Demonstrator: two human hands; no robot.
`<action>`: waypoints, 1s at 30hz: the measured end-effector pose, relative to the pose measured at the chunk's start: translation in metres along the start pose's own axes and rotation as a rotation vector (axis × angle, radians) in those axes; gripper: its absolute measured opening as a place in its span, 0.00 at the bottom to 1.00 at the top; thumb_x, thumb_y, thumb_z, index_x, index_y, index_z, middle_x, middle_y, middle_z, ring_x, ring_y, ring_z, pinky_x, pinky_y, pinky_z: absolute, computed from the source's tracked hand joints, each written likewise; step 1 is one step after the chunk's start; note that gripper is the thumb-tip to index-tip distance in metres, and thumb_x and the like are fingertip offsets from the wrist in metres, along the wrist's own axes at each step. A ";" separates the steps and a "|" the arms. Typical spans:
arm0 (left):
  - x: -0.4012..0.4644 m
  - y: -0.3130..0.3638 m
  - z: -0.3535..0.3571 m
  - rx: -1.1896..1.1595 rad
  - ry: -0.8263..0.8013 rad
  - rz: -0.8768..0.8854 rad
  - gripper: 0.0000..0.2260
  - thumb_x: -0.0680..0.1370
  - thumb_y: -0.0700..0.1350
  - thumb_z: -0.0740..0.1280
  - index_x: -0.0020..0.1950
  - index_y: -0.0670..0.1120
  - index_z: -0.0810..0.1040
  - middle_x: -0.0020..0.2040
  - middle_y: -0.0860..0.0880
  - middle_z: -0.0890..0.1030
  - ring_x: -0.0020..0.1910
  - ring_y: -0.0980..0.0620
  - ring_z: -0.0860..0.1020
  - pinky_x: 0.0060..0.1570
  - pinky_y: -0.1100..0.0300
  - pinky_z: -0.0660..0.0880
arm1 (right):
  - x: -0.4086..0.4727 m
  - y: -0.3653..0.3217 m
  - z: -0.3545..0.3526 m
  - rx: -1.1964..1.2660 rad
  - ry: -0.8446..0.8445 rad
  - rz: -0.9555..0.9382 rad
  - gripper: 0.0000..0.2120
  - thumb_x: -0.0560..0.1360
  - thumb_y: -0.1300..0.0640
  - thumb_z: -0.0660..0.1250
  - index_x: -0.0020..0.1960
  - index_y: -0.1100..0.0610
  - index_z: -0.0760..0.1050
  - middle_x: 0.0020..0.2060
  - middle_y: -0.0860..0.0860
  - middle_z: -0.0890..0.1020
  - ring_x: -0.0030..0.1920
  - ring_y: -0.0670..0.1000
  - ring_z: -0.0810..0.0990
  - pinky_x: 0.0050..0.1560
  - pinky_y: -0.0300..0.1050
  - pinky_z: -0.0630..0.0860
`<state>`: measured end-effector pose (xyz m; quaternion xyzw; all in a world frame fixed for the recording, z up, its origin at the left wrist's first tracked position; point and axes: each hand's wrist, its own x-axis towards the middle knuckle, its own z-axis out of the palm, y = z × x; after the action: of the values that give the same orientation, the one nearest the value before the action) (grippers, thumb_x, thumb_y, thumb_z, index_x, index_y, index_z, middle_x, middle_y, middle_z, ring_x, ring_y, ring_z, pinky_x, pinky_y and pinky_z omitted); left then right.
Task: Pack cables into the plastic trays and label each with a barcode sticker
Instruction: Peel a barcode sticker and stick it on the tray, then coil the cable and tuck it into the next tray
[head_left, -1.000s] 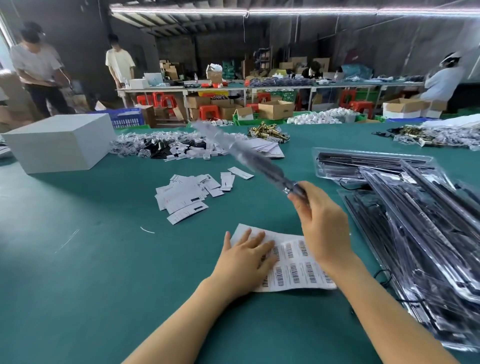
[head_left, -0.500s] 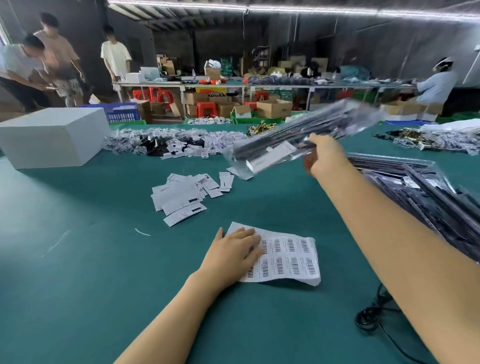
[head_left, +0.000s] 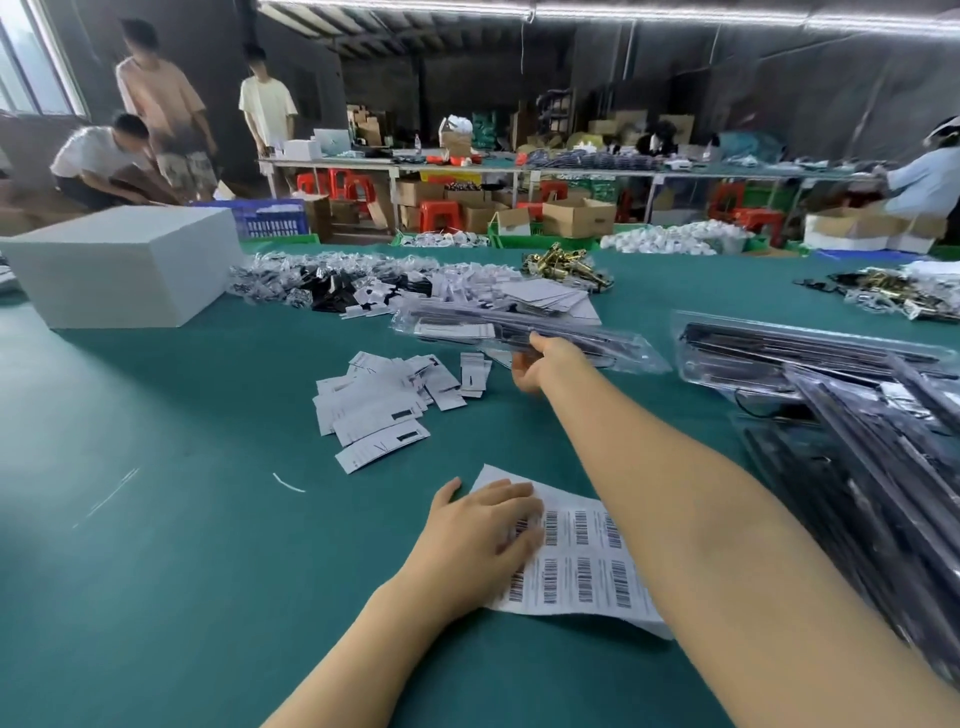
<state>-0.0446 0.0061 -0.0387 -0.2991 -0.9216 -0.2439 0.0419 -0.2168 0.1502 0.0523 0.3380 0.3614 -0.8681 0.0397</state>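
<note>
Right hand (head_left: 540, 364) is stretched far out over the green desk (head_left: 156, 519), its grip clenched around a clear plastic tray of black cables (head_left: 498, 330) that already wears a white label. Looks like that one's done and about to be set down. Left hand (head_left: 483, 535) lies flat, fingers relaxed, on the white barcode sticker sheet (head_left: 582, 566). Plenty of stickers remain, and a heap of packed clear trays (head_left: 831, 415) sits to the right, so lots left, I'd guess.
</note>
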 end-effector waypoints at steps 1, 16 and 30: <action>0.000 -0.001 0.000 0.001 -0.001 0.000 0.17 0.81 0.57 0.56 0.68 0.58 0.72 0.73 0.63 0.66 0.72 0.67 0.58 0.74 0.50 0.46 | 0.007 0.002 -0.001 0.006 -0.007 0.004 0.06 0.76 0.60 0.69 0.49 0.60 0.72 0.42 0.53 0.73 0.35 0.52 0.72 0.46 0.40 0.76; 0.001 -0.003 0.004 -0.010 0.026 -0.015 0.15 0.81 0.56 0.57 0.67 0.59 0.73 0.71 0.66 0.67 0.70 0.71 0.56 0.74 0.51 0.47 | 0.023 0.006 -0.013 0.011 -0.042 0.030 0.13 0.80 0.67 0.59 0.64 0.66 0.72 0.65 0.58 0.75 0.62 0.56 0.77 0.62 0.46 0.74; 0.002 0.002 0.000 0.061 -0.001 -0.035 0.15 0.81 0.56 0.57 0.67 0.60 0.72 0.71 0.65 0.67 0.71 0.68 0.60 0.73 0.52 0.49 | -0.070 0.044 -0.087 -0.949 -0.115 -0.445 0.06 0.79 0.62 0.58 0.49 0.61 0.73 0.42 0.57 0.80 0.36 0.55 0.79 0.37 0.45 0.76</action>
<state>-0.0452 0.0085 -0.0372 -0.2815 -0.9337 -0.2164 0.0462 -0.1008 0.1622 0.0243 0.1500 0.7750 -0.6135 0.0230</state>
